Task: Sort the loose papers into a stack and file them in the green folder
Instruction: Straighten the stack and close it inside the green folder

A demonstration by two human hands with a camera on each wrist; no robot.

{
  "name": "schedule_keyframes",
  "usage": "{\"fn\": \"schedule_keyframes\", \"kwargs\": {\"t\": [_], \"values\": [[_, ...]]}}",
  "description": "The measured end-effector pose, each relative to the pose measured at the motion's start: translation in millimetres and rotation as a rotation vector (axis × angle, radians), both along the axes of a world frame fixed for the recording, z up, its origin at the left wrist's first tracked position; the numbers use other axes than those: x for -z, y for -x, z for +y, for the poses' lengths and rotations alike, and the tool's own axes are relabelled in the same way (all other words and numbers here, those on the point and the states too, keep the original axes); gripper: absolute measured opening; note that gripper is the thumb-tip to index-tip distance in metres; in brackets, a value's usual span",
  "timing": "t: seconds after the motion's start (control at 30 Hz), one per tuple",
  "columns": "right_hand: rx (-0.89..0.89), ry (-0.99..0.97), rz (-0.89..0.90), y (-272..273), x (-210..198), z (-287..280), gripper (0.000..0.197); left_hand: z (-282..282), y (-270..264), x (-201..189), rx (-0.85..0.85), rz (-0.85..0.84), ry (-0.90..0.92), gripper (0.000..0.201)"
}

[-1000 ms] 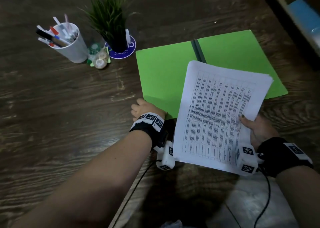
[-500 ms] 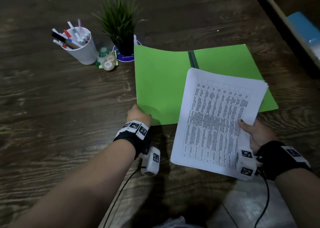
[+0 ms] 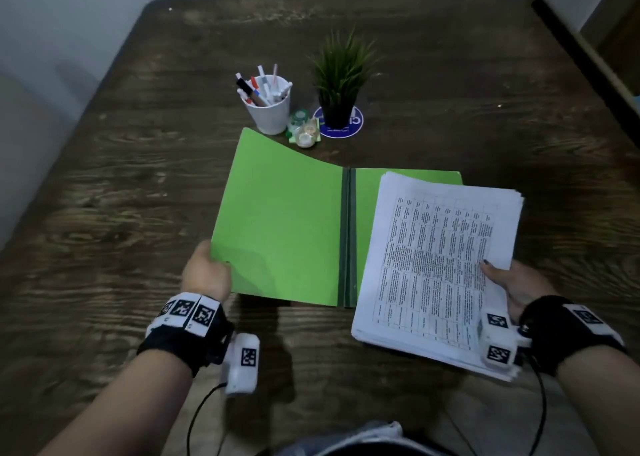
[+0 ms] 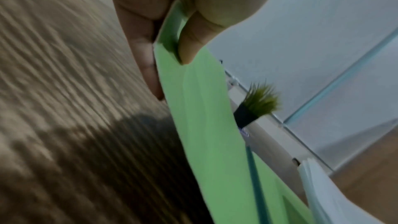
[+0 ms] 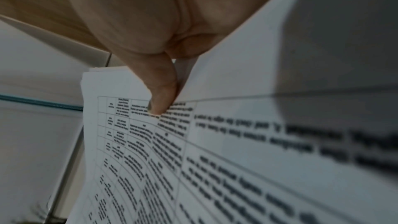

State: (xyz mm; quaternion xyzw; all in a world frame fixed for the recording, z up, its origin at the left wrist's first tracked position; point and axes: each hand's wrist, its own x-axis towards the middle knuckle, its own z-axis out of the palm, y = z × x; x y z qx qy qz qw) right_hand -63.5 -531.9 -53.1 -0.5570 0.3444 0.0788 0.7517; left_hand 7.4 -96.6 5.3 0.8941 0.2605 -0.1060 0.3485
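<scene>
On the table [image 3: 104, 213], green folder [image 3: 284, 227] now opened wider, left hand [image 3: 207, 275] pinching its cover, right hand [image 3: 512, 282] still pinching paper stack [image 3: 436, 265].

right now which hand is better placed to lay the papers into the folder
Right hand: it already grips the paper stack over the green folder's right half. The left hand pinches the left cover's corner.

both hands pinch: left hand [image 3: 207, 272], right hand [image 3: 512, 282].

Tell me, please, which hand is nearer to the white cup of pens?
Left. The left hand grips the green folder at its near left corner, below the white cup of pens; the right hand holds the paper stack further right.
</scene>
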Motion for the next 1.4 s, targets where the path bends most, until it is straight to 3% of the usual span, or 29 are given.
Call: {"fn": "schedule_keyframes", "kwargs": {"t": [0.13, 0.17, 0.23, 0.3, 0.33, 0.43, 0.47, 0.63, 0.77, 0.9, 1.23, 1.4], "values": [[-0.037, 0.008, 0.03, -7.5, -5.2, 30.3, 0.059, 41.0, 24.6, -25.6, -0.036, -0.02, 0.072, 0.03], [-0.046, 0.029, 0.041, -10.3, -4.8, 36.0, 0.059, 47.4, 30.3, -32.4, -0.027, -0.033, 0.104, 0.029], [-0.047, 0.083, 0.045, -17.1, 5.5, 38.1, 0.091, 56.7, 40.2, -47.4, 0.001, -0.058, 0.16, 0.026], [-0.048, 0.118, 0.051, -26.1, 9.2, 42.3, 0.1, 60.9, 46.8, -61.9, 0.038, -0.078, 0.205, 0.027], [-0.07, 0.142, 0.068, -31.0, 2.6, 49.5, 0.093, 61.6, 48.9, -68.4, 0.058, -0.085, 0.221, 0.028], [-0.09, 0.209, 0.104, -45.7, -17.6, 75.1, 0.045, 59.2, 49.4, -84.2, 0.12, -0.104, 0.218, 0.027], [-0.087, 0.233, 0.125, -51.3, -14.0, 76.6, 0.039, 56.7, 48.9, -89.0, 0.146, -0.104, 0.218, 0.026], [-0.152, 0.317, 0.224, -68.1, 2.5, 89.7, 0.036, 47.4, 42.4, -99.5, 0.235, -0.127, 0.198, 0.017], [-0.247, 0.436, 0.271, -82.8, 14.2, 93.5, 0.032, 43.2, 37.7, -105.9, 0.345, -0.118, 0.091, 0.027], [-0.347, 0.627, 0.281, -98.4, 11.7, 101.9, 0.042, 40.1, 37.2, -109.2, 0.433, -0.11, 0.051, 0.033], [-0.434, 0.747, 0.337, -115.6, -1.1, 122.4, 0.039, 25.3, 38.8, -111.7, 0.499, -0.121, 0.114, 0.041], [-0.374, 0.822, 0.388, -110.2, -1.7, 128.3, 0.045, 18.3, 42.4, -105.8, 0.554, -0.143, 0.16, 0.046]]}}
